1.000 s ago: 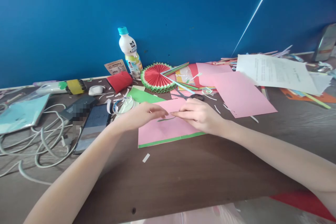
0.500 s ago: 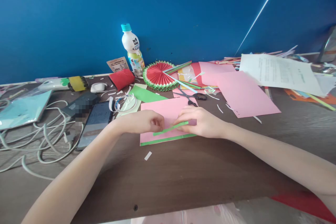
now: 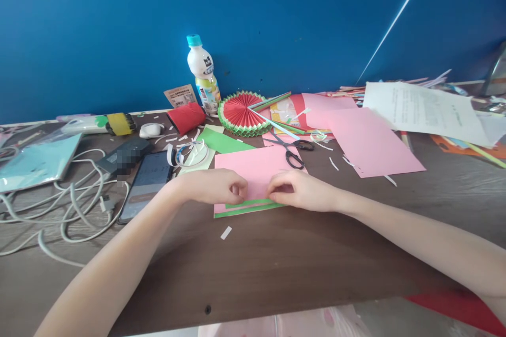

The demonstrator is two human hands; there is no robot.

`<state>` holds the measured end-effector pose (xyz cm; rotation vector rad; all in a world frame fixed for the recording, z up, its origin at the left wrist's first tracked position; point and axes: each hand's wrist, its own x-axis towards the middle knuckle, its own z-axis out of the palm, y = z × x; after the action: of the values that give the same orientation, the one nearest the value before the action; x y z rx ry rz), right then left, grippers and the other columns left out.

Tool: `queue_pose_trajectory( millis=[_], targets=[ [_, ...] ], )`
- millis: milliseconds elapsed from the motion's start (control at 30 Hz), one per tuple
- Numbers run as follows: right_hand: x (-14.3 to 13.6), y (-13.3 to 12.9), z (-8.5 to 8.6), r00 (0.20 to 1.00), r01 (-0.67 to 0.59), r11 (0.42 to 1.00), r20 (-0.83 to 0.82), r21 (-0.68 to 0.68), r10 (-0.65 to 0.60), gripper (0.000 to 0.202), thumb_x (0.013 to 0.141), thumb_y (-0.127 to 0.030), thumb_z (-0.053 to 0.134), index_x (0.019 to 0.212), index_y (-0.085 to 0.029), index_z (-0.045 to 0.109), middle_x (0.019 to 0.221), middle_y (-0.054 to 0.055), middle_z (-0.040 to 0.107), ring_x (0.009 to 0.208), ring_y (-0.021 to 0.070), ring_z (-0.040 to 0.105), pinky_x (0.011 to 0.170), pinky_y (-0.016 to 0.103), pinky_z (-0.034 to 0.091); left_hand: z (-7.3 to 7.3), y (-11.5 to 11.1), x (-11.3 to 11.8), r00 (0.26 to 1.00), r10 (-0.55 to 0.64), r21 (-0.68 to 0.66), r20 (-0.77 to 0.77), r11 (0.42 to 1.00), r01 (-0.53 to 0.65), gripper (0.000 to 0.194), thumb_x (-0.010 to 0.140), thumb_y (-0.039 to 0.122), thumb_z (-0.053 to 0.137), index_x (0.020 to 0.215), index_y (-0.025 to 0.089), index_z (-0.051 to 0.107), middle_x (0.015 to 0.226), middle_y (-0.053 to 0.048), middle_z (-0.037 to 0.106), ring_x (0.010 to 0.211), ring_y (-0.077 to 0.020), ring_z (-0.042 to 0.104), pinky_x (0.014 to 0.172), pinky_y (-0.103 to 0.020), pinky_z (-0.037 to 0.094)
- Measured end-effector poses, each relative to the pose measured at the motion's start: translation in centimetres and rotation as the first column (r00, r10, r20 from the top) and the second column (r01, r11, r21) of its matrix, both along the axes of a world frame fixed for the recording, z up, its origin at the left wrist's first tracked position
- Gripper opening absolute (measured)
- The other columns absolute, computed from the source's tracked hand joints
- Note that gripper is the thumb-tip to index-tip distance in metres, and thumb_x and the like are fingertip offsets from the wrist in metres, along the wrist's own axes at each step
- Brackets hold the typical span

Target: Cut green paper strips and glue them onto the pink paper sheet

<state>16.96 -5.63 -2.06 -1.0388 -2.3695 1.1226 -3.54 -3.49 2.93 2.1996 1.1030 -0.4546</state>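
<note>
"where's the green strip [image 3: 255, 203]?"

"on the pink sheet [image 3: 253, 166], just nearer the middle than its green edge [image 3: 241, 212], on the counter [image 3: 276, 258]."

"and the hands?"

"left hand [image 3: 217, 186] and right hand [image 3: 302, 190] both pinch it, fingertips narrow. scissors [image 3: 288, 146] lie beyond."

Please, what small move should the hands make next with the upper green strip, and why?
Perhaps ease the upper green strip slightly toward the green border of the pink sheet: the left hand and right hand are both at it, and a thin pink gap shows between strip and border.
</note>
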Motion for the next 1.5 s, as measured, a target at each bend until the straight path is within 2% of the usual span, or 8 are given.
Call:
queue_pose_trajectory(
  millis=[200, 367, 500, 733, 933, 1133, 1267, 1500],
  targets=[
    [-0.9, 0.7, -0.2, 0.997, -0.071, 0.994, -0.01, -0.087, 0.07, 0.012, 0.075, -0.016, 0.055, 0.079, -0.015, 0.066, 0.08, 0.003, 0.066, 0.072, 0.0123, 0.057, 0.066, 0.023, 0.043, -0.1, 0.4, -0.6, 0.999, -0.037, -0.055, -0.006, 0.998, 0.037, 0.018, 0.07, 0.023, 0.044, 0.075, 0.019, 0.061, 0.074, 0.001, 0.063, 0.063, -0.0116, 0.052, 0.053, -0.02, 0.035],
    [-1.8, 1.5, -0.5, 0.998, -0.066, 0.977, -0.037, -0.202, 0.06, 0.013, 0.072, -0.019, 0.059, 0.083, -0.014, 0.062, 0.071, 0.0, 0.062, 0.063, 0.0104, 0.055, 0.057, 0.021, 0.042, -0.2, 0.9, -1.2, 0.997, -0.055, -0.144, -0.055, 0.989, 0.046, 0.017, 0.067, 0.02, 0.048, 0.078, 0.018, 0.061, 0.071, 0.001, 0.062, 0.062, -0.0113, 0.052, 0.052, -0.019, 0.035],
    [-2.1, 1.8, -0.7, 0.995, -0.096, 0.963, -0.048, -0.251, 0.087, 0.01, 0.07, -0.02, 0.06, 0.079, -0.014, 0.061, 0.07, 0.0, 0.061, 0.061, 0.0095, 0.055, 0.055, 0.02, 0.042, -0.5, 1.1, -1.5, 0.997, -0.04, -0.137, -0.07, 0.99, 0.03, 0.016, 0.067, 0.021, 0.05, 0.077, 0.018, 0.061, 0.072, 0.001, 0.063, 0.063, -0.0116, 0.052, 0.052, -0.019, 0.034],
    [-1.9, 1.9, -0.7, 0.995, -0.097, 0.97, -0.037, -0.222, 0.091, 0.011, 0.07, -0.019, 0.058, 0.079, -0.015, 0.064, 0.072, 0.001, 0.064, 0.063, 0.0106, 0.056, 0.055, 0.021, 0.042, -0.3, 1.1, -1.4, 0.994, -0.001, -0.083, -0.105, 0.997, -0.008, 0.019, 0.068, 0.024, 0.052, 0.083, 0.019, 0.06, 0.08, 0.001, 0.065, 0.068, -0.0128, 0.055, 0.055, -0.02, 0.035],
    [-1.5, 2.5, -0.4, 1.0, 0.0, 0.999, 0.008, -0.044, 0.0, 0.018, 0.073, -0.012, 0.052, 0.084, -0.015, 0.066, 0.084, 0.003, 0.067, 0.073, 0.0123, 0.059, 0.065, 0.023, 0.043, -0.6, 1.8, -1.8, 0.998, 0.058, 0.045, -0.015, 0.997, -0.057, 0.016, 0.072, 0.024, 0.047, 0.079, 0.017, 0.059, 0.084, -0.001, 0.065, 0.075, -0.0135, 0.056, 0.062, -0.021, 0.038],
    [-0.3, 3.2, 0.5, 0.972, -0.168, 0.957, 0.119, -0.236, 0.2, 0.014, 0.074, -0.018, 0.054, 0.083, -0.014, 0.064, 0.078, 0.003, 0.064, 0.068, 0.0114, 0.057, 0.059, 0.022, 0.043, -1.2, 1.0, -0.9, 0.998, -0.046, -0.105, 0.034, 0.993, 0.049, 0.017, 0.073, 0.024, 0.047, 0.083, 0.019, 0.06, 0.081, 0.002, 0.063, 0.072, -0.0114, 0.055, 0.061, -0.02, 0.038],
    [0.5, 3.3, 1.0, 0.953, -0.207, 0.918, 0.143, -0.339, 0.267, 0.017, 0.074, -0.021, 0.054, 0.087, -0.015, 0.063, 0.076, 0.002, 0.064, 0.064, 0.0107, 0.056, 0.054, 0.022, 0.042, -1.4, 0.4, -0.4, 0.997, -0.026, -0.11, 0.075, 0.993, 0.034, 0.017, 0.073, 0.025, 0.048, 0.083, 0.019, 0.06, 0.084, 0.002, 0.063, 0.073, -0.0115, 0.054, 0.061, -0.02, 0.038],
    [0.3, 4.1, 1.4, 0.997, -0.044, 0.99, 0.051, -0.131, 0.051, 0.017, 0.075, -0.019, 0.053, 0.087, -0.017, 0.064, 0.09, 0.004, 0.065, 0.08, 0.0139, 0.059, 0.068, 0.025, 0.045, -1.4, 1.9, -1.5, 0.982, 0.122, 0.022, 0.141, 0.992, -0.127, 0.018, 0.074, 0.028, 0.047, 0.084, 0.018, 0.059, 0.089, 0.0, 0.063, 0.077, -0.0137, 0.055, 0.066, -0.023, 0.038]
  ],
)
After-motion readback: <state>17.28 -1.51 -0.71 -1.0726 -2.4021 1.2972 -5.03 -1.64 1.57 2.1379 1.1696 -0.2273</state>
